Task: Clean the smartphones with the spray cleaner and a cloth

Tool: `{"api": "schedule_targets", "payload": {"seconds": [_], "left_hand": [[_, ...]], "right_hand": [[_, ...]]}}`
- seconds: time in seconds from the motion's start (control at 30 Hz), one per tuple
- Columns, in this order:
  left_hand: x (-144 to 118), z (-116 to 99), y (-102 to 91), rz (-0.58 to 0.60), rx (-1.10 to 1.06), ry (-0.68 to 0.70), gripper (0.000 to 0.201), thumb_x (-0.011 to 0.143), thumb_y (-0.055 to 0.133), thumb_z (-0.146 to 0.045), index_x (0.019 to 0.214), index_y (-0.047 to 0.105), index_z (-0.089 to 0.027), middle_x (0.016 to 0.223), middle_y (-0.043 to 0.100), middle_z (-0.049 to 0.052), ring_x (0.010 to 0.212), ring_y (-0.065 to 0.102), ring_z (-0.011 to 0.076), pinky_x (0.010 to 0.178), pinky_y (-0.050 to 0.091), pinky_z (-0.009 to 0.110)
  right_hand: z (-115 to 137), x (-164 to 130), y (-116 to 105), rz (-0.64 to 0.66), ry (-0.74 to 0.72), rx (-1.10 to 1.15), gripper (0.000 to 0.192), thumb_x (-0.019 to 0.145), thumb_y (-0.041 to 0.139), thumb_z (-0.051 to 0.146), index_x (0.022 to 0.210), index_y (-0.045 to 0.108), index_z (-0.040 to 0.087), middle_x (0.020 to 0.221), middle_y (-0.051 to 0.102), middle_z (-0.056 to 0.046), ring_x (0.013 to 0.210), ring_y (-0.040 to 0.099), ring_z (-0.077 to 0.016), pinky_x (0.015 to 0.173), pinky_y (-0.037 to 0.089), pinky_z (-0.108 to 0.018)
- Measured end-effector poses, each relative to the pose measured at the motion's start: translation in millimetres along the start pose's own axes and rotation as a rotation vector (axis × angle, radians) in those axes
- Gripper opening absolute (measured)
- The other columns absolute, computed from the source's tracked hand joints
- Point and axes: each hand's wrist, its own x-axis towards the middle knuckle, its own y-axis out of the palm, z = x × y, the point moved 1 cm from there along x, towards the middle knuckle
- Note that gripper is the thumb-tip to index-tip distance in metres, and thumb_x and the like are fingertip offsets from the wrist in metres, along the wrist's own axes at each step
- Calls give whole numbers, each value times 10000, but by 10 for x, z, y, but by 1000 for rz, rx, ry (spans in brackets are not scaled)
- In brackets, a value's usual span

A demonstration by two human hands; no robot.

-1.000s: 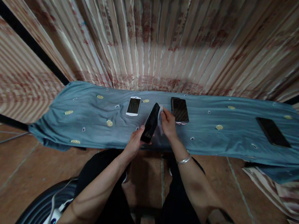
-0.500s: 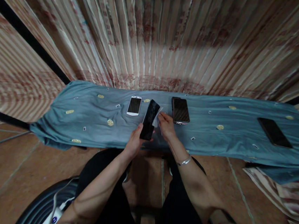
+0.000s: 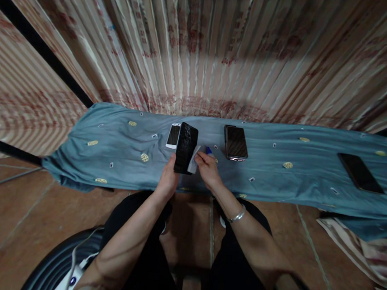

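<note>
My left hand (image 3: 169, 177) grips the lower end of a black phone (image 3: 185, 147) and holds it up over the blue cloth (image 3: 117, 151), its dark face turned toward me. Just right of the phone, my right hand (image 3: 207, 170) pinches a small white wipe (image 3: 194, 159) whose edge touches the phone's right side. A bit of something blue (image 3: 208, 150) shows just above my right fingers. A silver bracelet sits on my right wrist.
A white phone (image 3: 173, 135) lies partly hidden behind the held phone. A stack of dark phones (image 3: 235, 142) lies to the right, and another dark phone (image 3: 360, 172) at the far right. Striped curtain behind. Tiled floor and a black round object (image 3: 59, 259) below left.
The black phone has moved left and turned from edge-on to facing me. My right hand with the wipe has come down and left, following it.
</note>
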Motion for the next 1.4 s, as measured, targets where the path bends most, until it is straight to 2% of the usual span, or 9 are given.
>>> {"api": "schedule_targets", "payload": {"seconds": [0.23,0.33,0.57,0.7,0.87,1.0,1.17,1.27,1.4], "left_hand": [[27,-102,-1,-28,-142,-6,434,984,451,-474,1153,690,-154,1212,748,123,1284,619,231,1063,498,352],[43,-128,-18,-47,-205,-36,416,987,448,-467,1174,679,-176,1264,734,98,1289,615,215,1074,489,350],[50,-197,-15,-69,-248,-157,487,990,390,-492,1175,673,-141,1097,775,138,1135,695,269,982,543,399],[60,-196,-21,-40,-205,-213,533,998,318,-515,1058,697,-144,974,777,142,1042,720,275,913,563,393],[54,-189,-11,-22,-206,-240,554,1006,294,-513,1011,699,-136,972,769,156,1024,716,278,883,564,392],[42,-176,10,-46,-215,-235,506,1016,312,-479,1009,697,-151,950,773,137,1026,715,276,896,562,399],[26,-145,58,-15,-221,-210,467,1014,366,-458,1072,717,-156,895,780,104,1055,714,269,942,562,408],[11,-134,88,-39,-308,-260,436,1017,392,-419,1122,711,-140,881,777,87,1042,725,226,970,557,359],[-18,-146,122,-55,-401,-353,407,1025,411,-377,1023,715,-107,852,766,90,969,738,187,972,542,288]], "right_hand": [[23,-152,110,127,1,-2,244,886,549,405,830,712,233,759,676,5,769,615,-190,766,515,-305],[20,-201,121,167,-4,-42,248,893,549,393,858,723,219,735,676,12,759,614,-182,745,504,-285],[119,-298,-6,276,-158,-337,252,960,525,344,919,726,197,723,678,17,672,604,-159,643,455,-247],[195,-347,-106,234,-323,-670,245,999,543,312,1149,705,206,934,759,-60,849,685,-226,792,525,-331],[250,-390,-109,164,-539,-924,302,1018,530,277,1251,692,172,1109,745,-140,1042,660,-267,956,539,-423],[284,-413,-74,120,-606,-965,306,1029,495,242,1230,716,171,1227,715,-149,1104,626,-271,1010,537,-450],[293,-424,-41,122,-649,-970,302,1029,492,211,1211,732,189,1224,723,-124,1095,646,-251,994,561,-429],[292,-420,-15,116,-682,-957,305,1021,496,189,1205,739,191,1181,738,-121,1082,659,-243,984,570,-429],[310,-419,32,90,-746,-947,277,1008,525,181,1169,751,181,1142,753,-114,1054,679,-226,969,583,-399]]}}
